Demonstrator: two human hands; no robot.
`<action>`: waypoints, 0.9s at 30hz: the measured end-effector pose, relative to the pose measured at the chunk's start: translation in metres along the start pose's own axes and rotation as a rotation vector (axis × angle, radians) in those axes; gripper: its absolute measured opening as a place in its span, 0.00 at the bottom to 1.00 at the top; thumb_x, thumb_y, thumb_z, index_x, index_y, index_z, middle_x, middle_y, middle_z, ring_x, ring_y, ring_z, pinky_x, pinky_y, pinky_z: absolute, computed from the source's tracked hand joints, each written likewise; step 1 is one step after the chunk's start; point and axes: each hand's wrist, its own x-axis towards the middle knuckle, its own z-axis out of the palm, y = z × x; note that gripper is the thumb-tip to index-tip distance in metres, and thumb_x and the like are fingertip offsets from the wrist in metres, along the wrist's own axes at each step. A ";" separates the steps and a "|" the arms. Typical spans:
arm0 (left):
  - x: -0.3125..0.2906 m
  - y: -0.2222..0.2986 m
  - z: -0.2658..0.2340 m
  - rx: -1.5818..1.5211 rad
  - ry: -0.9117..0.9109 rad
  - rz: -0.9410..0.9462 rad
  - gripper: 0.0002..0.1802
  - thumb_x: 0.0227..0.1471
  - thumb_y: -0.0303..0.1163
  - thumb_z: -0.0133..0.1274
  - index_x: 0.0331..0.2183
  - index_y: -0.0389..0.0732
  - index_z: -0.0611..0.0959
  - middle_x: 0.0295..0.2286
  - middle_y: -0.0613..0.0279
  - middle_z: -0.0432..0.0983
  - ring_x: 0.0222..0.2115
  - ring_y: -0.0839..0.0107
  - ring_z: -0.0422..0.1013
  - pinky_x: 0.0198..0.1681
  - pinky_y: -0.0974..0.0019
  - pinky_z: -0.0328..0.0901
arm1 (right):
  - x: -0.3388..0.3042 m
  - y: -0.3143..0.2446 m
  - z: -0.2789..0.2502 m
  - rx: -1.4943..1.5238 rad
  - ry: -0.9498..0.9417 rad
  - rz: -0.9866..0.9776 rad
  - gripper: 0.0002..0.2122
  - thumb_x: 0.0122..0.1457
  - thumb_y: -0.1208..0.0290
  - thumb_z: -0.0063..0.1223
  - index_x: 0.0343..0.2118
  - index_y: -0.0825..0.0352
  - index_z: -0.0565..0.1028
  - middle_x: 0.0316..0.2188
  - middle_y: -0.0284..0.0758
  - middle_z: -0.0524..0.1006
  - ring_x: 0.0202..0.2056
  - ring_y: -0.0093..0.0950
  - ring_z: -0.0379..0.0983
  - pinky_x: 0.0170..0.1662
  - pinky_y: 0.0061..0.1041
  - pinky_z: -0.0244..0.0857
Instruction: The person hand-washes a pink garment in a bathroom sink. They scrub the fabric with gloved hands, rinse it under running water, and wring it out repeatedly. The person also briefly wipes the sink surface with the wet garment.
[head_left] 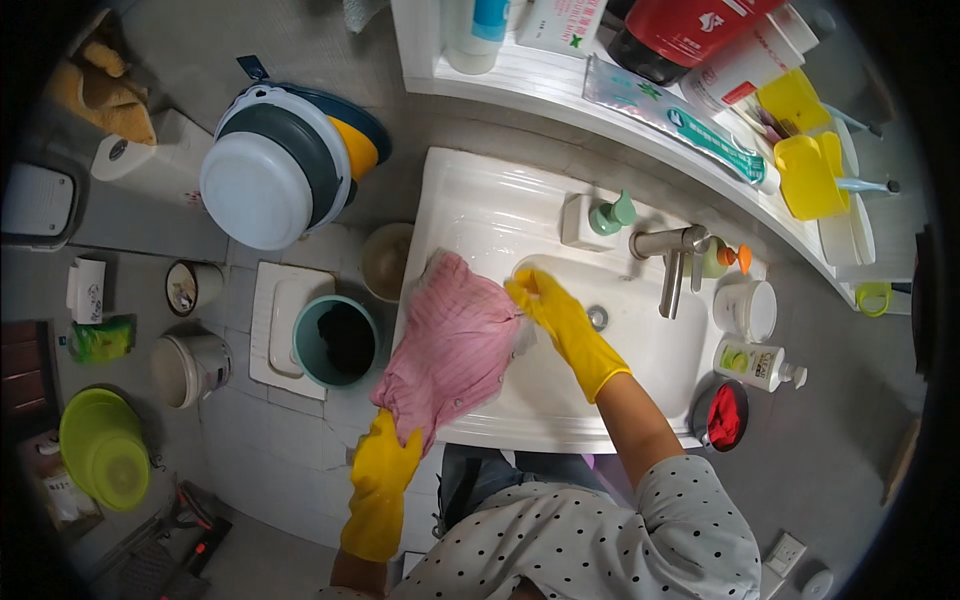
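A pink pleated garment with small buttons along one edge is spread out over the left part of the white washbasin. My left hand, in a yellow rubber glove, grips its near lower corner beyond the basin's front edge. My right hand, gloved the same way, reaches over the bowl and has its fingers closed at the garment's right edge. Just right of that hand is the drain. A metal faucet stands over the bowl, and no water is seen running from it.
Behind the basin, a white shelf carries toothpaste, bottles and yellow cups. Soap pumps, a white tub and a dark bowl with red cloth line the basin. On the left are a teal bucket holding dark cloth and collapsible basins.
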 end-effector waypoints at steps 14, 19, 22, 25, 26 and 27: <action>0.094 0.074 0.037 0.292 0.293 0.890 0.28 0.51 0.38 0.56 0.53 0.40 0.76 0.53 0.48 0.70 0.52 0.47 0.67 0.59 0.50 0.59 | 0.002 0.104 0.038 0.133 -0.255 0.449 0.31 0.49 0.59 0.71 0.55 0.64 0.71 0.42 0.40 0.77 0.41 0.30 0.74 0.40 0.28 0.70; 0.047 0.097 0.034 -0.302 0.153 0.674 0.23 0.55 0.33 0.52 0.53 0.39 0.76 0.52 0.49 0.71 0.53 0.50 0.67 0.57 0.56 0.61 | -0.044 0.127 0.018 0.691 -0.285 0.297 0.24 0.50 0.56 0.68 0.47 0.63 0.75 0.31 0.36 0.78 0.33 0.30 0.75 0.34 0.29 0.69; 0.043 0.131 -0.005 -0.244 0.274 0.610 0.21 0.59 0.30 0.49 0.54 0.39 0.75 0.52 0.48 0.72 0.54 0.52 0.67 0.59 0.58 0.60 | -0.044 0.141 0.026 0.686 -0.288 0.276 0.22 0.51 0.58 0.66 0.46 0.64 0.75 0.32 0.36 0.78 0.35 0.29 0.74 0.36 0.29 0.69; 0.096 0.152 -0.033 0.140 0.461 0.930 0.26 0.55 0.28 0.48 0.57 0.40 0.73 0.55 0.47 0.69 0.56 0.47 0.64 0.62 0.52 0.56 | -0.040 0.131 0.035 0.664 -0.288 0.224 0.20 0.52 0.59 0.64 0.45 0.64 0.74 0.33 0.35 0.77 0.36 0.28 0.73 0.37 0.28 0.68; 0.113 0.163 -0.035 0.283 0.529 1.043 0.28 0.53 0.27 0.49 0.57 0.40 0.72 0.55 0.46 0.69 0.56 0.46 0.64 0.62 0.51 0.56 | -0.043 0.134 0.038 0.659 -0.285 0.204 0.19 0.53 0.60 0.64 0.44 0.64 0.74 0.33 0.35 0.76 0.36 0.28 0.73 0.38 0.28 0.68; 0.124 0.171 -0.040 0.278 0.441 1.010 0.29 0.52 0.27 0.49 0.57 0.40 0.72 0.55 0.45 0.69 0.56 0.46 0.64 0.62 0.51 0.56 | -0.044 0.131 0.040 0.655 -0.282 0.183 0.19 0.53 0.60 0.63 0.44 0.64 0.74 0.34 0.35 0.76 0.36 0.28 0.73 0.38 0.27 0.68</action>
